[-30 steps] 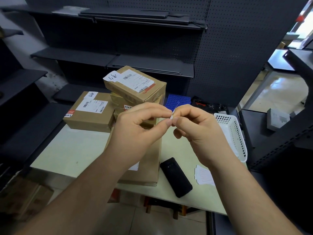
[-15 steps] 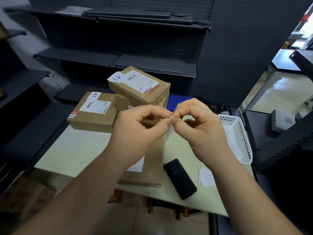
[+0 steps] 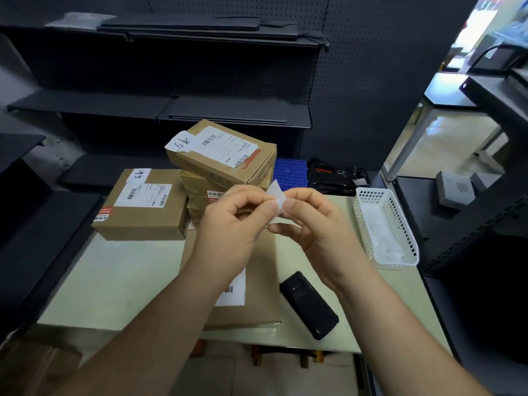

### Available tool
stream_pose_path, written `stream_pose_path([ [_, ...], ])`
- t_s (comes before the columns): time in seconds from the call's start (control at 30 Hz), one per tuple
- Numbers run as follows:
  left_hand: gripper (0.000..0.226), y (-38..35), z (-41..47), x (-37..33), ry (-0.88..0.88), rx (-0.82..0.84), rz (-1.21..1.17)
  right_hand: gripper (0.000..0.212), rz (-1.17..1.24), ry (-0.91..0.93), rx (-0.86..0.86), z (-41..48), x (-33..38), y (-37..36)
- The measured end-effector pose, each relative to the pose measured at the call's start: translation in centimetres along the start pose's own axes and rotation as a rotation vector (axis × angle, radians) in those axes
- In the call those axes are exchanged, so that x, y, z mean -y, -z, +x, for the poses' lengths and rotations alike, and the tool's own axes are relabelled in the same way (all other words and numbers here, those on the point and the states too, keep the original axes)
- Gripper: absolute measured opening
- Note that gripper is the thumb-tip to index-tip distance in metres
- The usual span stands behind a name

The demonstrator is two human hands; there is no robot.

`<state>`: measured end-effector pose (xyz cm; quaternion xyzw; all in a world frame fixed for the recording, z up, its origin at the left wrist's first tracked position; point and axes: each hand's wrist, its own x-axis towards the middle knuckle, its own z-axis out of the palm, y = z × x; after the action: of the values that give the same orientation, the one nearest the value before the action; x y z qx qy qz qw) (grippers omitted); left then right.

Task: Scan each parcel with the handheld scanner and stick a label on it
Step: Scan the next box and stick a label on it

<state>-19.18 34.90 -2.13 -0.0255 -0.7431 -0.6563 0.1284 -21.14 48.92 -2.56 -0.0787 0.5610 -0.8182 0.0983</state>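
A small white label (image 3: pixel 276 195) is pinched between my left hand (image 3: pixel 233 221) and my right hand (image 3: pixel 313 221), both held above the table. Its paper is partly spread apart between my fingertips. Beneath my hands lies a flat brown parcel (image 3: pixel 254 295) with a white barcode sticker, mostly hidden by my left forearm. The black handheld scanner (image 3: pixel 309 304) lies on the table just right of that parcel. Behind stand a stack of brown parcels (image 3: pixel 221 161) and a single brown parcel (image 3: pixel 143 204) to its left, each with a handwritten white label.
A white perforated basket (image 3: pixel 385 224) with white paper pieces stands at the table's right edge. The pale green table (image 3: pixel 114 275) shows bare surface at the left front. Dark shelving (image 3: pixel 171 110) runs behind and on both sides. A blue crate (image 3: pixel 290 172) sits behind the stack.
My hands stayed together over the parcel while the label opened out between my fingertips; more white paper shows now. The view shifted slightly.
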Motion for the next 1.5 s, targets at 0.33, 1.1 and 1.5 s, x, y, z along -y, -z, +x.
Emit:
stream_pose_path([
  [0.33, 0.009, -3.2, 3.4, 2.1, 0.242, 0.135, -0.134, 0.022, 0.002, -0.022, -0.418, -0.4, 0.6, 2.7],
  [1.1, 0.015, -19.3, 7.5, 12.6, 0.717, -0.275, -0.478, 0.018, -0.136, -0.389, -0.871, 6.9, -6.7, 35.1],
  [1.5, 0.011, -15.7, 4.7, 12.5, 0.434, -0.349, 0.067, 0.035, -0.037, -0.588, -0.105, 7.8, -6.0, 21.5],
])
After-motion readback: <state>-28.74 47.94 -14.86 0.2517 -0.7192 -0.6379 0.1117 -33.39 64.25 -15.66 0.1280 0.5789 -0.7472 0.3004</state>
